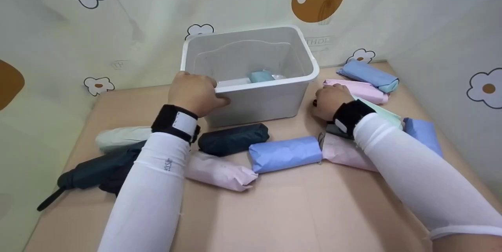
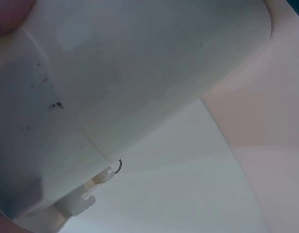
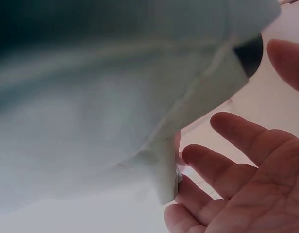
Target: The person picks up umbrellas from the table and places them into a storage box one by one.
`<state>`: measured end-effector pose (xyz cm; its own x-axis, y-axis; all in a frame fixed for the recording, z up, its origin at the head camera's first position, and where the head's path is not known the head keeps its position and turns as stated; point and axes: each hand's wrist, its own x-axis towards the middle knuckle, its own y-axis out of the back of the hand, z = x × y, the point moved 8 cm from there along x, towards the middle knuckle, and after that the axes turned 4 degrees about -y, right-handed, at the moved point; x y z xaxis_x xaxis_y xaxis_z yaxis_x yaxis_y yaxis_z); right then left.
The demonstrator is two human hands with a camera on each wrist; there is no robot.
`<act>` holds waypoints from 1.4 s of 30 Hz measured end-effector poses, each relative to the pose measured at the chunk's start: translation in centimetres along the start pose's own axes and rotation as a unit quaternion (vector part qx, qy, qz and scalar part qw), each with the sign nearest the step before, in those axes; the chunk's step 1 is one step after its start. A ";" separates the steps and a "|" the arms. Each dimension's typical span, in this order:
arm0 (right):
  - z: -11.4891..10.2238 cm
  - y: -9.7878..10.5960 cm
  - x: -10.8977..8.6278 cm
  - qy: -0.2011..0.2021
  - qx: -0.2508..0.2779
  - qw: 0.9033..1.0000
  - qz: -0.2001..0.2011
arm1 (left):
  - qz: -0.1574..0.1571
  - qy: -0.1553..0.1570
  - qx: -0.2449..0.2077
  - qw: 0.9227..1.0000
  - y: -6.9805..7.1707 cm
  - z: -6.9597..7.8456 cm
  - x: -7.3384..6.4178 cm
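My left hand (image 1: 194,93) grips the near-left part of the rim of a white plastic bin (image 1: 257,103), thumb outside. In the left wrist view the bin's wall (image 2: 140,73) fills much of the picture. My right hand (image 1: 332,101) is low over the table, right of the bin, beside a mint-green folded umbrella (image 1: 386,115) partly hidden by the wrist. In the right wrist view its fingers are spread apart next to the pale umbrella cloth (image 3: 91,126), with a black end piece (image 3: 251,56) near the thumb. A pink folded umbrella (image 1: 368,92) lies just behind that hand.
Inside the bin lies a teal bundle (image 1: 262,76). Several folded umbrellas lie along the front, including a blue one (image 1: 285,154), a black one (image 1: 233,139) and a pale pink one (image 1: 219,171). A dark strapped umbrella (image 1: 98,171) lies left; another blue one (image 1: 368,75) lies back right.
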<state>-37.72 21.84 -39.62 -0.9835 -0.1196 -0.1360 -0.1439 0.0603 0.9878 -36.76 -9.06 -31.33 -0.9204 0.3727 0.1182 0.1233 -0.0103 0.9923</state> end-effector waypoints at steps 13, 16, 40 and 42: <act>0.2 0.3 0.3 0.002 0.014 1.000 -0.001 | 0.008 -0.001 -0.003 1.000 0.0 -0.1 0.0; 0.2 0.6 0.4 0.007 0.015 1.000 0.004 | 0.010 -0.001 -0.003 1.000 0.0 0.0 0.0; 2.0 -0.4 3.3 -0.008 0.007 0.997 -0.073 | -0.005 0.008 -0.006 1.000 -0.2 -0.1 0.0; 2.4 -0.5 3.6 -0.015 0.008 0.997 -0.069 | -0.007 0.009 -0.004 1.000 -0.2 -0.1 0.1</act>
<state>-41.48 23.79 -40.74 -0.9569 -0.0982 -0.2733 -0.2799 0.0609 0.9581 -36.92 -9.15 -31.56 -0.9283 0.3564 0.1058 0.1080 -0.0139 0.9941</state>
